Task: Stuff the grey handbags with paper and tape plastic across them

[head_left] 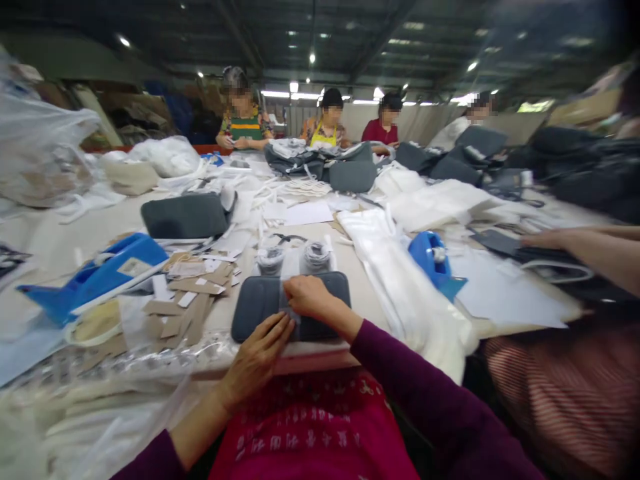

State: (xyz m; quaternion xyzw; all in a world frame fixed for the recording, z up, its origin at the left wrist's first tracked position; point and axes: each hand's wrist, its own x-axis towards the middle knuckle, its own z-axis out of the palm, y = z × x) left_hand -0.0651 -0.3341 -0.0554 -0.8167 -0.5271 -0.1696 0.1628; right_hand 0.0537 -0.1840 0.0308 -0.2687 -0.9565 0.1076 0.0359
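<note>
A dark grey padded panel [250, 303] lies flat at the table's front edge, directly before me. Across its middle runs a pale translucent strip [291, 263], which also continues beyond the panel's far edge. My left hand [265, 350] rests with outstretched fingers on the near part of the panel, fingertips at the strip. Curled closed, my right hand [311, 297] grips the strip over the panel's centre; its fingertips are partly hidden. Just behind the panel stand two rolled grey-white bundles [271, 259], one on each side of the strip.
Blue tape dispensers stand left [125, 263] and right [431, 259]. Cardboard pieces [193, 297] lie left, white sheeting [400, 287] right. Another dark panel [185, 217] sits behind. A co-worker's arm [595, 247] reaches in from the right; several people work across the table.
</note>
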